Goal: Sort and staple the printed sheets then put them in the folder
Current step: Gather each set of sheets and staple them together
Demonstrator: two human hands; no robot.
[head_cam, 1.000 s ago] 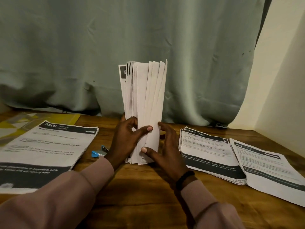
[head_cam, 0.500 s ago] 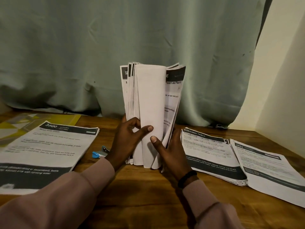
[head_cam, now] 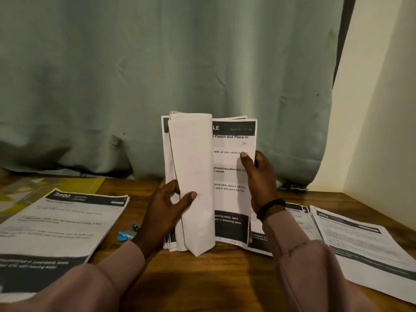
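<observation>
Both hands grip one upright bundle of printed sheets [head_cam: 191,183] at the middle of the wooden table [head_cam: 216,284], its lower edge resting on the wood. From the head camera, the left hand [head_cam: 167,212] curls round the folded-back blank pages, thumb on the front and fingers behind. The right hand [head_cam: 261,179] pinches the right edge of an opened-out printed page [head_cam: 234,176], thumb pressed on its face (its dark header and footer bands and lines of text show).

To the left, a stack of printed sheets headed 3800 [head_cam: 60,230] lies flat, overlapping a yellow patterned folder [head_cam: 74,184] at the table's far left. A blue stapler [head_cam: 127,233] lies between that stack and the left wrist. To the right, two more stacks lie flat side by side: one [head_cam: 292,224] partly hidden behind the right forearm, the other [head_cam: 364,251] just beside it. A grey-green curtain [head_cam: 157,75] hangs behind the table.
</observation>
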